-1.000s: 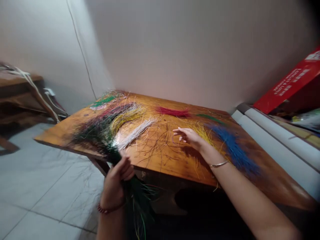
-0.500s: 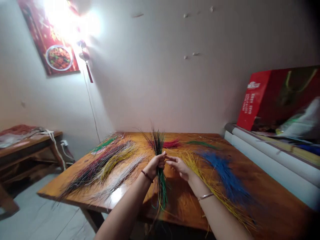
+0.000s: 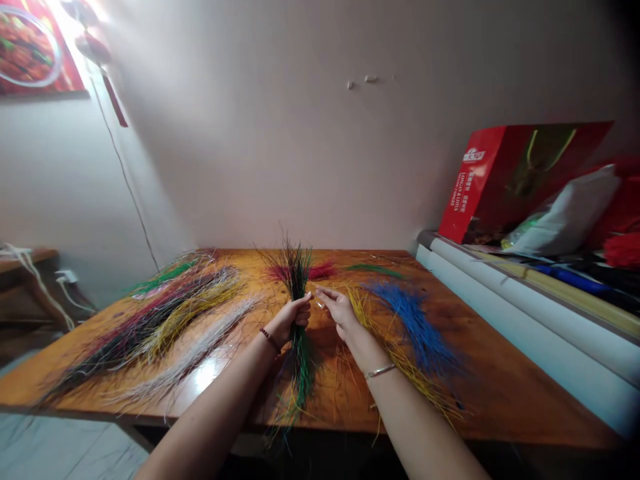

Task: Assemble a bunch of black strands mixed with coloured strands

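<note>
My left hand is wrapped around an upright bundle of thin strands, dark above the fist and green with some yellow below it. The top ends fan out loosely, and the lower ends hang near the table's front edge. Just right of that fist is my right hand, its thumb and fingertips drawn together in a pinch. Whatever lies between those fingertips is too fine to make out. Yellow strands lie beside and partly under my right forearm.
Blue strands spread to the right on the wooden table. White strands, yellow, dark red and green ones lie at left. Red strands are at the back. Long rolls and a red bag line the right side.
The view has turned right and moved closer to the table. My left hand keeps its hold on the bundle, while my right fingertips have closed together beside it.
</note>
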Available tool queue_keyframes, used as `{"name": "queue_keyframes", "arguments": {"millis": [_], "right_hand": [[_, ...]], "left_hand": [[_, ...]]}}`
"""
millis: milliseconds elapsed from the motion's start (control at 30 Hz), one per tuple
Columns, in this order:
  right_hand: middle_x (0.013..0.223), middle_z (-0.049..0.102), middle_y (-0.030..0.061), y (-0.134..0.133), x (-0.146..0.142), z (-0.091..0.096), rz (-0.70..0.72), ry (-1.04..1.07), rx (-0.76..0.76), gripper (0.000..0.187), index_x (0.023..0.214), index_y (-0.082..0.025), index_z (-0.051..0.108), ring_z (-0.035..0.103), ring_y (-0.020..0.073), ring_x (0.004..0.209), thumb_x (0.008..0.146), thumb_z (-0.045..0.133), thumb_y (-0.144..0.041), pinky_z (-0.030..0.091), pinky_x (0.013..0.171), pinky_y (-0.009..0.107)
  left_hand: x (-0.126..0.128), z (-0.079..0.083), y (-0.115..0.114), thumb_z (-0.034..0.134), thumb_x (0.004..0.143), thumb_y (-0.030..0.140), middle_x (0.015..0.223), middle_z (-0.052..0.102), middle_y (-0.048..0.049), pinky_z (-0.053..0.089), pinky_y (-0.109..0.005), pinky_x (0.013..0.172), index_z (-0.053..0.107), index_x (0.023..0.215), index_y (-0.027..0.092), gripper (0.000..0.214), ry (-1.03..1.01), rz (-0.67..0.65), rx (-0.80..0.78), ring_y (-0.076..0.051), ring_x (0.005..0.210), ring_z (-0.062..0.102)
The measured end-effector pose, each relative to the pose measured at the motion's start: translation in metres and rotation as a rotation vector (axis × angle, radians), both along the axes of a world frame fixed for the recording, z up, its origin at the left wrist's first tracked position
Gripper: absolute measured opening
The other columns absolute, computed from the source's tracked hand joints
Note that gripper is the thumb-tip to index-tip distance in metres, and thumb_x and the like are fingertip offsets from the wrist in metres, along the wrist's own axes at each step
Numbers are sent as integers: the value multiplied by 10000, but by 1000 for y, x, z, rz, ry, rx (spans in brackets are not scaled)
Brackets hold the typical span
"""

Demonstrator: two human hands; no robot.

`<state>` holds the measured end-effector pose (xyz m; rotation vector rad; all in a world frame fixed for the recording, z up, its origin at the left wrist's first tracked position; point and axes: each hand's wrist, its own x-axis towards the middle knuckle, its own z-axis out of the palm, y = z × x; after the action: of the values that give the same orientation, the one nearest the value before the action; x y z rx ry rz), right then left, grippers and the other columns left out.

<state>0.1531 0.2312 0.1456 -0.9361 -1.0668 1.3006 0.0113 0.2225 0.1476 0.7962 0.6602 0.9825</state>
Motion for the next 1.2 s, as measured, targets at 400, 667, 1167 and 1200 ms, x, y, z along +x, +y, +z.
{"name": "queue_keyframes", "arguments": {"millis": [400,667,1167,1200], "right_hand": [[905,677,43,5,18,11,-172,329,-79,380,751,-188,657,535,74,593,490,791,-431,326,416,173],[980,676,57,-4,23,19,-133,236,-48,403,799,-207,665,616,137,763,519,762,-480,361,443,179],[1023,670,146,15,45,2,-707,88,86,540,1025,-108,660,629,180,770,627,681,-472,482,582,265],[1035,667,146,13,43,4,-646,64,87,544,1037,-105,656,628,173,760,634,674,-470,472,565,256]], "left_hand": [[-1,1,-2,657,770,274,496,187,106,140,-134,319,480,802,148,220,-183,-12,-28,-18,352,194],[-16,5,6,677,755,257,477,184,105,175,-134,310,404,693,170,293,-429,140,6,-17,339,214],[-9,20,-10,657,772,247,494,176,98,172,-138,313,336,632,173,358,-452,43,-35,-15,348,211],[-9,23,-13,645,783,247,496,177,95,169,-137,314,342,633,171,347,-454,7,-47,-16,349,211]]}}
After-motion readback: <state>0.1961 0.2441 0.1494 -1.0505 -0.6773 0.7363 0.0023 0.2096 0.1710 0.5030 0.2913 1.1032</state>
